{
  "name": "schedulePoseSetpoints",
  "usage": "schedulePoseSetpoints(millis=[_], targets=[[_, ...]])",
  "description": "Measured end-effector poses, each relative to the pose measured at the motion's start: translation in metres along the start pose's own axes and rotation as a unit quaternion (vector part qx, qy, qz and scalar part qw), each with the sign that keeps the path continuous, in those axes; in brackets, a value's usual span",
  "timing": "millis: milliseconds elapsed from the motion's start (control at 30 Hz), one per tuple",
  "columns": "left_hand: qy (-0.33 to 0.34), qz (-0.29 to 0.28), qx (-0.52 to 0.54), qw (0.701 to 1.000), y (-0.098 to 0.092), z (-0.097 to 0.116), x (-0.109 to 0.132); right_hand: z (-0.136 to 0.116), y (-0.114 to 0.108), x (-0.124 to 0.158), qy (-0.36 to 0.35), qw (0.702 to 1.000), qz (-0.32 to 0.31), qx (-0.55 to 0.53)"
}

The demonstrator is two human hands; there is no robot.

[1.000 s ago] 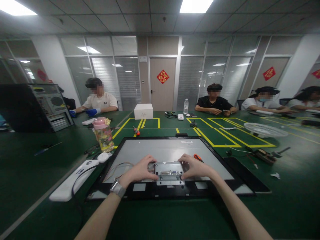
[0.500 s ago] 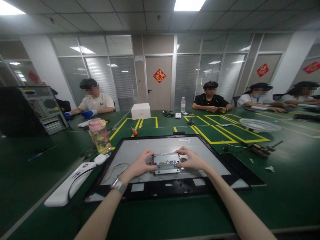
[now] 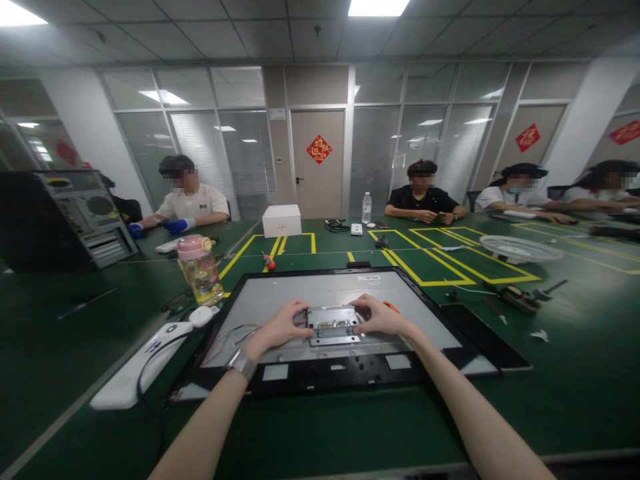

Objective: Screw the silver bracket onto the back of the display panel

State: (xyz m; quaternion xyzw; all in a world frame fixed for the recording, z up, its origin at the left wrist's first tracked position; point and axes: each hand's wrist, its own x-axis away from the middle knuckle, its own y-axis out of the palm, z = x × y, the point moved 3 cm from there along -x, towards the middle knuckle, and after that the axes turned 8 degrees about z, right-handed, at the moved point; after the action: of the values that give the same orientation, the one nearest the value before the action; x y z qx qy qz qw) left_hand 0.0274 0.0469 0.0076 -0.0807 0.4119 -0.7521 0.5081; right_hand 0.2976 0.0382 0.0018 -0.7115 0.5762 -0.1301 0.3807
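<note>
A monitor panel in a black frame lies face down on the green table. On its grey back sits a small metal bracket with connector ports. My left hand grips the bracket's left end and my right hand grips its right end, fingers curled around it. An orange-handled tool peeks out just behind my right hand. Thin wires run from the bracket toward the panel's left edge.
A white stand part with a black cable lies left of the panel. A pink-lidded bottle stands behind it, and an open computer case sits far left. A white box, fan grille and several seated people are beyond.
The view tilted so the panel sits a little higher in frame. Both hands stay on the bracket, shifted slightly with it toward the panel's middle.
</note>
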Motion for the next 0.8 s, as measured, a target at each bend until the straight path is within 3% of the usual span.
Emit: schedulePoseSetpoints(millis=[233, 400, 667, 800], targets=[[-0.012, 0.01, 0.021, 1.0, -0.014, 0.016, 0.011, -0.017, -0.013, 0.012, -0.006, 0.999, -0.018, -0.034], [-0.03, -0.043, 0.004, 0.999, -0.008, 0.014, 0.019, -0.024, -0.009, 0.025, 0.003, 0.999, -0.05, -0.016], [-0.003, -0.006, 0.003, 1.0, -0.007, 0.024, 0.022, -0.03, -0.006, 0.025, -0.028, 0.999, -0.018, 0.01], [-0.015, -0.019, -0.002, 1.0, -0.005, 0.023, 0.024, -0.03, -0.004, 0.026, -0.029, 0.998, -0.027, 0.041]])
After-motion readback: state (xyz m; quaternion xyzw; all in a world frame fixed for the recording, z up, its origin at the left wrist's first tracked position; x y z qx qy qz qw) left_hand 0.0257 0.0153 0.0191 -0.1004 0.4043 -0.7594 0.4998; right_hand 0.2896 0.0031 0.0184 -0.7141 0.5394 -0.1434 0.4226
